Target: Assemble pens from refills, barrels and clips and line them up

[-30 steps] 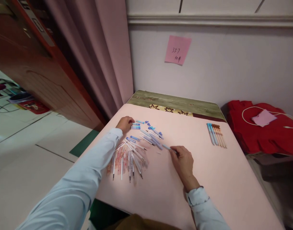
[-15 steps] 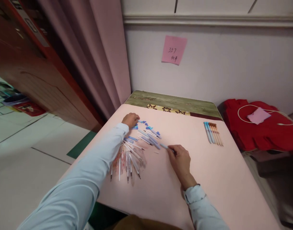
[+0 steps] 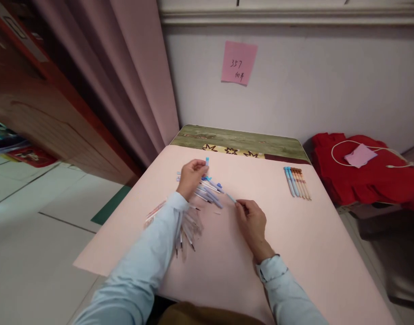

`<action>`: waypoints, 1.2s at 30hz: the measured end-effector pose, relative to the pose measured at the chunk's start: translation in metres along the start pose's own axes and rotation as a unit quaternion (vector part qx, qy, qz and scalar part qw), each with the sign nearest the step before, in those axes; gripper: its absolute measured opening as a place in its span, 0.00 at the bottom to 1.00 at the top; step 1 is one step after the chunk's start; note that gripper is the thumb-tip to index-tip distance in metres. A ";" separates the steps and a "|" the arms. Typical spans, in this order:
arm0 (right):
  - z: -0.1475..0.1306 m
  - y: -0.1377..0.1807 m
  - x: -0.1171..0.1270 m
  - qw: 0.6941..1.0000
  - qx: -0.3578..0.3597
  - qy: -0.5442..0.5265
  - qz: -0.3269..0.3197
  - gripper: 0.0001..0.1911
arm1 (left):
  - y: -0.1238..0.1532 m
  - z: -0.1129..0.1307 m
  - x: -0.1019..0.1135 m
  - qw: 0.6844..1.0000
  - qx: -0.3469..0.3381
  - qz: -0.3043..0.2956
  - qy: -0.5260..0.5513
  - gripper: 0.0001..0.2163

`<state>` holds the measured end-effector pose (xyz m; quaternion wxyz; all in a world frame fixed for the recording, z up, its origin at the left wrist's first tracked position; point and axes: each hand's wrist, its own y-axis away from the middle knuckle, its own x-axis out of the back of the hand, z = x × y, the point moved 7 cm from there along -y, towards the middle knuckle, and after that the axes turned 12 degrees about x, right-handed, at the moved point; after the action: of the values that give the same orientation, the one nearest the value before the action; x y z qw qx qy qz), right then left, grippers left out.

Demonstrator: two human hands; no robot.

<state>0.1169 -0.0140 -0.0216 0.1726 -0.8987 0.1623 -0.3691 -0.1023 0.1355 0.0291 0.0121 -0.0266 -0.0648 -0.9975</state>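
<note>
My left hand [image 3: 191, 177] is closed in a pinch on a small light-blue pen part [image 3: 207, 161], held upright above the far side of the table. Nearer to me, my right hand [image 3: 254, 221] grips a slim light-blue pen barrel [image 3: 230, 197] that points toward the left. Between the hands lie several blue-grey pen barrels [image 3: 211, 198] and small blue pen pieces [image 3: 219, 185]. White pen refills [image 3: 190, 230] with dark tips spread below them, partly hidden by my left forearm.
A row of blue and brown pens [image 3: 297, 183] lies on the right of the pink-covered table [image 3: 227, 262]. Beyond the table's right edge is a red cloth [image 3: 338, 180] with a white cable. A wall stands behind, with a pink note [image 3: 239, 63]; a curtain [image 3: 139, 67] hangs at left.
My left hand has moved right from the far-left blue pieces and now raises a light-blue part. My right hand still holds the barrel in nearly the same place. The view has shifted slightly.
</note>
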 end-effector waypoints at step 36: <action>0.006 0.011 0.004 0.999 -0.024 -0.018 0.017 0.14 | 0.186 -0.082 -0.091 0.849 0.269 -0.247 0.383 0.19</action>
<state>0.1224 -0.0240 -0.0275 0.1601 -0.9064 0.1828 -0.3456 -0.0102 -0.0576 -0.0337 -0.2037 0.3781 -0.3249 -0.8426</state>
